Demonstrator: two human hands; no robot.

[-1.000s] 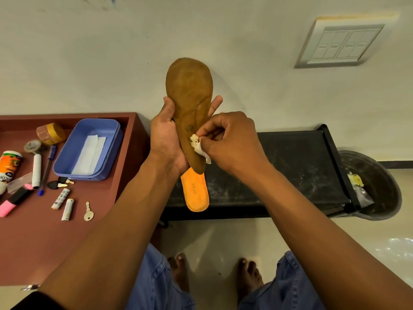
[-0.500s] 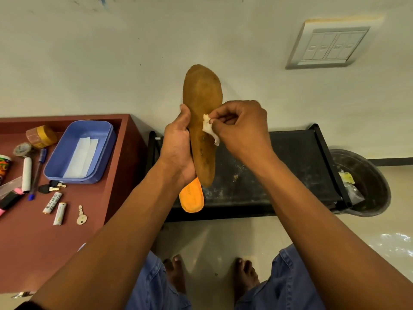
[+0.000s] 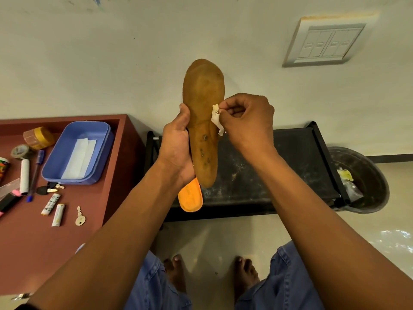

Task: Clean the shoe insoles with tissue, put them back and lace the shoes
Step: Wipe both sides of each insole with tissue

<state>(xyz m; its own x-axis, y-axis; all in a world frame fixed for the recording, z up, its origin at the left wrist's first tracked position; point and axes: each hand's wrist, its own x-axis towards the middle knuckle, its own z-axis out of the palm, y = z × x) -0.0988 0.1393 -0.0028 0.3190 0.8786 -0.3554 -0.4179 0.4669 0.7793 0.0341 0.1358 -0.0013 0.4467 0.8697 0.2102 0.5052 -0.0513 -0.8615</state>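
My left hand (image 3: 176, 148) is gripping both insoles (image 3: 202, 121) (brown in front); my right hand (image 3: 245, 119) is pinching tissue (image 3: 216, 118) against its edge.

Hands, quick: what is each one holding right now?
Left hand: grips the brown insole upright.
Right hand: pinches the tissue against the insole's edge.

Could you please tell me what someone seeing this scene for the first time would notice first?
The eye goes to the brown insole held upright mid-frame by the left hand, with an orange insole peeking out behind it. The right hand pinches a scrap of tissue against its edge. On the left, a blue tray sits on a red-brown table.
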